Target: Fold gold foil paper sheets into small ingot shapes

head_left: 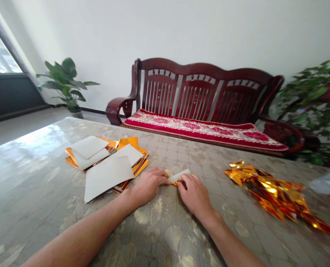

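Observation:
Between my hands, low over the table, is a small folded sheet of gold foil paper (180, 175), its pale side mostly up and a gold edge showing along the front. My left hand (150, 182) has its fingers closed at the left end of the paper. At the right end, my right hand (193, 191) pinches it between thumb and curled fingers. A loose stack of foil sheets (109, 174), white side up with gold edges, lies left of my left hand. To the right rests a heap of folded, shiny gold foil pieces (270, 189).
The table (165, 244) has a patterned, glossy cover. Beyond its far edge stands a dark red wooden bench (198, 92) with a red floral cushion (192, 126). Potted plants (66, 81) flank it. Clear plastic (324, 183) lies at the right edge.

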`<state>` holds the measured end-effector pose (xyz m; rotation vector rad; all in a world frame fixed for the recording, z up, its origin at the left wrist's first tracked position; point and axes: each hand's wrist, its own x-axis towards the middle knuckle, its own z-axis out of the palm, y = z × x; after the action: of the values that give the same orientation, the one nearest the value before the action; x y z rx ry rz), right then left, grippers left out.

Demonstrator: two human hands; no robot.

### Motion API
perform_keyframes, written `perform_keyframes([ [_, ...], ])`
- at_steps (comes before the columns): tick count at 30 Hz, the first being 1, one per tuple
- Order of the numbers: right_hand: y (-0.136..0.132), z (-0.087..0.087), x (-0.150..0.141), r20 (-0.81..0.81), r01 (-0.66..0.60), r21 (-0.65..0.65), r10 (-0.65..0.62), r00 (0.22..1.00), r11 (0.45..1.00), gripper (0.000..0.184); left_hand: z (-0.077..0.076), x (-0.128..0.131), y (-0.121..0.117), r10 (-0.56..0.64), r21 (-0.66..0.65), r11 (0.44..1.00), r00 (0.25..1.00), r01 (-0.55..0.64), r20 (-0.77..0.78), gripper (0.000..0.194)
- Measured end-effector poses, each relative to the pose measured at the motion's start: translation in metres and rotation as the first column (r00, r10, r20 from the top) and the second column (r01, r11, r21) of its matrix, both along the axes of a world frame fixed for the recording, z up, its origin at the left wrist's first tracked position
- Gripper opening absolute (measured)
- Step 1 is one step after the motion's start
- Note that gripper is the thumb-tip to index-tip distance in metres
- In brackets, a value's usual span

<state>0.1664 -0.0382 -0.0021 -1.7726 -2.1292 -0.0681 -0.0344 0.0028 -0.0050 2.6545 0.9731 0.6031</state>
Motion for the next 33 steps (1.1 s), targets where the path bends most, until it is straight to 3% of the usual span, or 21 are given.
perform_keyframes([
  [15, 0.000, -0.001, -0.001, 0.043, 0.009, -0.014, -0.009, 0.999, 1.000, 0.016, 0.002, 0.001, -0.002, -0.025, 0.027, 0.999, 0.998, 0.027, -0.055, 0.033],
  [24, 0.002, -0.002, 0.000, 0.033, 0.005, -0.020, -0.004, 0.999, 1.000, 0.015, 0.006, 0.013, -0.017, 0.073, 0.133, 0.990, 0.974, -0.045, -0.212, 0.023],
  [33, 0.000, -0.002, 0.000, 0.014, -0.001, -0.014, 0.001, 1.000, 1.000, 0.013, 0.009, 0.024, -0.030, 0.073, 0.154, 0.988, 0.948, -0.025, -0.308, 0.015],
])
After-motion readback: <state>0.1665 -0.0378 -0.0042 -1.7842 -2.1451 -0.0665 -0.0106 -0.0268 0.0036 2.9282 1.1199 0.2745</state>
